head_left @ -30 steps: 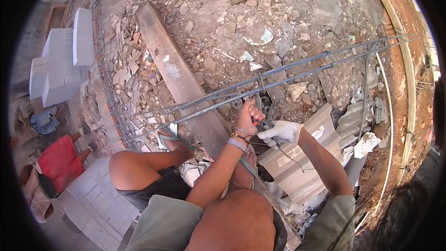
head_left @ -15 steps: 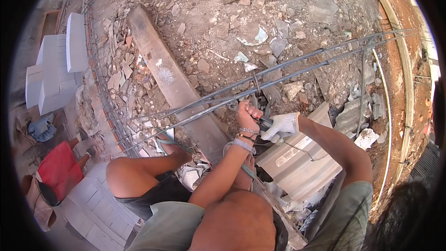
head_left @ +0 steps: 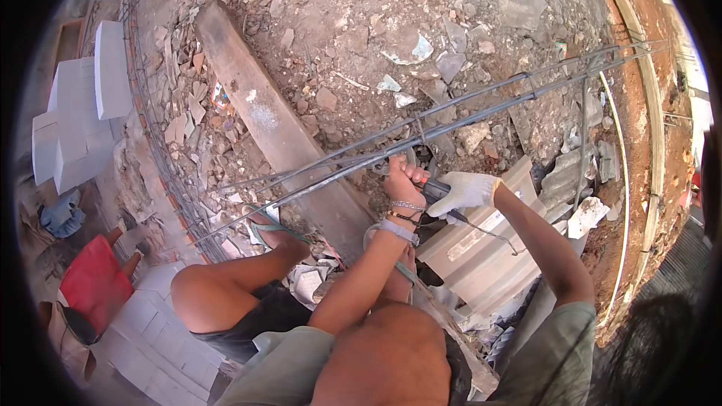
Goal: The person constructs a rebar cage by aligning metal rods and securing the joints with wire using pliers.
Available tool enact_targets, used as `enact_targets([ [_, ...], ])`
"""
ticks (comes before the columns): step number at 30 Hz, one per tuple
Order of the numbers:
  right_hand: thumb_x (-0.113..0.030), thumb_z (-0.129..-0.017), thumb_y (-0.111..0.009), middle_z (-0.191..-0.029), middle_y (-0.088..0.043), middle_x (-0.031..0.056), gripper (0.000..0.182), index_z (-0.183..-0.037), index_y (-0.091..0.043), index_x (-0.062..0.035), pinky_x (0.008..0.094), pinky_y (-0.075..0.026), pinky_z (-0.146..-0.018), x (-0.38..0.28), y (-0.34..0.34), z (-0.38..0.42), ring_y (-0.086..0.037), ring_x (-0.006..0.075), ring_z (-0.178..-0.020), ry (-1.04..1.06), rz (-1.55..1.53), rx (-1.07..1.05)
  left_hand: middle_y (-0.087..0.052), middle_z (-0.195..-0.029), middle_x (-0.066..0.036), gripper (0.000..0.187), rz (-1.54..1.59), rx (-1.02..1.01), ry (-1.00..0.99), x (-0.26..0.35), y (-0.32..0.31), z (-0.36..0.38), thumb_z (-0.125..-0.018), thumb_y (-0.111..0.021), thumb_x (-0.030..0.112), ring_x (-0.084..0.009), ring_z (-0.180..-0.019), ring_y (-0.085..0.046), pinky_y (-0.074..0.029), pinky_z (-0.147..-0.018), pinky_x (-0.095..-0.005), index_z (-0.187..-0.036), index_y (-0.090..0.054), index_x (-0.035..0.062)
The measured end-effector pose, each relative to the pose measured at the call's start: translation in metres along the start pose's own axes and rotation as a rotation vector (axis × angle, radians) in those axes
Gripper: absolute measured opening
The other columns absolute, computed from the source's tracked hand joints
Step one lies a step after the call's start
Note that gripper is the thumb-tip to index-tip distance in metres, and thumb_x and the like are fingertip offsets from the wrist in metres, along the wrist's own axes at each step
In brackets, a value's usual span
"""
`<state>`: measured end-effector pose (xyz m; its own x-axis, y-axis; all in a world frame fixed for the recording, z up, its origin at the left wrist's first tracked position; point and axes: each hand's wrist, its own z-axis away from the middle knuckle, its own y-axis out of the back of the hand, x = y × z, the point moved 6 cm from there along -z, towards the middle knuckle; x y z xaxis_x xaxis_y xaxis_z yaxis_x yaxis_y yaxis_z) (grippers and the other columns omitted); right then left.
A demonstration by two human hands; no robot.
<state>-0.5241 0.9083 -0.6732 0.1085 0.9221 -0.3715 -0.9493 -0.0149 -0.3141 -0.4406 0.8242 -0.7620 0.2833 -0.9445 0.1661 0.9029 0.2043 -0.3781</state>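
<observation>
My left hand (head_left: 404, 177), bare with bracelets at the wrist, is closed in a fist just below the long steel bars (head_left: 474, 105). What lies inside its fingers is hidden. Beside it, my right hand (head_left: 468, 192) wears a whitish knit glove and is wrapped round a dark-handled hand tool (head_left: 435, 189) with a red spot near the left fist. The tool's working end cannot be made out. From under the glove a thin bent wire (head_left: 489, 232) sticks out to the lower right. A crosswise steel tie (head_left: 420, 128) joins the bars above the left hand.
A wooden plank (head_left: 263, 116) lies across the rubble under the bars. Corrugated sheet pieces (head_left: 481, 256) lie below my right forearm. Pale blocks (head_left: 79, 128) are stacked at left, near a person in red (head_left: 94, 286). A long timber (head_left: 653, 143) runs along the right.
My gloved right hand has shifted slightly right and up, and the thin wire has swung right with it. My left fist stays by the bars. The whole view has shifted a little.
</observation>
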Motion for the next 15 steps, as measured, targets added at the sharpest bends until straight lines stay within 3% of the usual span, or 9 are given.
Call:
enact_targets([
  [1, -0.038, -0.078, -0.078, -0.086, -0.071, 0.0186, 0.042, -0.091, -0.067, 0.0004, 0.0406, -0.057, -0.072, -0.018, 0.006, 0.002, -0.071, 0.0286, -0.078, 0.209, 0.493, 0.264, -0.035, -0.056, 0.005, 0.033, 0.003, -0.019, -0.012, 0.000, 0.001, -0.002, -0.089, -0.060, 0.026, -0.0139, -0.048, -0.039, -0.044, -0.058, -0.0362, -0.066, -0.038, 0.0188],
  [2, -0.041, -0.077, -0.076, -0.094, -0.069, 0.0210, 0.050, -0.103, -0.065, -0.0001, 0.0441, -0.055, -0.080, -0.020, 0.001, 0.018, -0.071, 0.0329, -0.088, 0.213, 0.628, 0.514, -0.038, -0.056, 0.004, 0.032, 0.003, -0.040, -0.021, 0.001, 0.003, -0.003, -0.089, -0.061, 0.026, -0.0143, -0.048, -0.041, -0.045, -0.057, -0.0365, -0.067, -0.040, 0.0179],
  [5, -0.027, -0.079, -0.073, -0.107, -0.061, 0.0136, 0.057, -0.126, -0.051, -0.0044, 0.0465, -0.049, -0.082, -0.011, -0.037, 0.015, -0.063, 0.0338, -0.100, 0.031, 0.888, 1.048, -0.040, -0.056, 0.004, 0.031, -0.016, -0.061, -0.050, -0.001, 0.004, -0.003, -0.090, -0.063, 0.026, -0.0144, -0.048, -0.043, -0.046, -0.056, -0.0361, -0.067, -0.043, 0.0166],
  [8, -0.020, -0.077, -0.072, -0.106, -0.060, 0.0124, 0.046, -0.116, -0.052, -0.0057, 0.0464, -0.049, -0.082, -0.007, -0.065, 0.004, -0.061, 0.0331, -0.101, 0.151, 1.084, 1.582, -0.043, -0.056, 0.001, 0.033, -0.054, -0.053, -0.080, 0.001, 0.008, -0.001, -0.091, -0.062, 0.026, -0.0152, -0.047, -0.045, -0.046, -0.053, -0.0357, -0.066, -0.044, 0.0139],
  [9, -0.014, -0.075, -0.070, -0.104, -0.061, 0.0141, 0.040, -0.110, -0.052, -0.0076, 0.0467, -0.050, -0.082, 0.006, -0.063, -0.012, -0.063, 0.0331, -0.099, 0.093, 0.931, 1.512, -0.044, -0.056, 0.001, 0.034, -0.112, -0.018, -0.102, 0.002, 0.008, 0.000, -0.091, -0.062, 0.026, -0.0155, -0.047, -0.046, -0.046, -0.052, -0.0357, -0.066, -0.044, 0.0131],
  [12, -0.013, -0.074, -0.071, -0.101, -0.061, 0.0158, 0.044, -0.113, -0.051, -0.0061, 0.0482, -0.050, -0.077, 0.025, -0.055, -0.040, -0.064, 0.0362, -0.094, 0.083, 0.723, 1.183, -0.047, -0.056, -0.001, 0.036, -0.265, 0.021, -0.169, 0.007, 0.016, 0.001, -0.092, -0.062, 0.026, -0.0163, -0.045, -0.047, -0.046, -0.049, -0.0356, -0.065, -0.044, 0.0112],
  [13, -0.014, -0.075, -0.070, -0.101, -0.063, 0.0186, 0.045, -0.114, -0.050, -0.0043, 0.0512, -0.052, -0.077, 0.026, -0.056, -0.039, -0.065, 0.0413, -0.093, 0.160, 0.602, 1.121, -0.047, -0.056, -0.002, 0.037, -0.321, 0.020, -0.187, 0.010, 0.019, 0.000, -0.092, -0.062, 0.026, -0.0166, -0.044, -0.047, -0.046, -0.048, -0.0355, -0.065, -0.044, 0.0107],
  [15, -0.016, -0.076, -0.070, -0.103, -0.064, 0.0212, 0.045, -0.114, -0.049, -0.0031, 0.0523, -0.052, -0.079, 0.024, -0.063, -0.033, -0.065, 0.0433, -0.096, 0.156, 0.443, 1.022, -0.048, -0.057, -0.002, 0.037, -0.391, 0.066, -0.170, 0.014, 0.020, 0.007, -0.092, -0.062, 0.027, -0.0166, -0.044, -0.047, -0.046, -0.047, -0.0354, -0.065, -0.044, 0.0104],
])
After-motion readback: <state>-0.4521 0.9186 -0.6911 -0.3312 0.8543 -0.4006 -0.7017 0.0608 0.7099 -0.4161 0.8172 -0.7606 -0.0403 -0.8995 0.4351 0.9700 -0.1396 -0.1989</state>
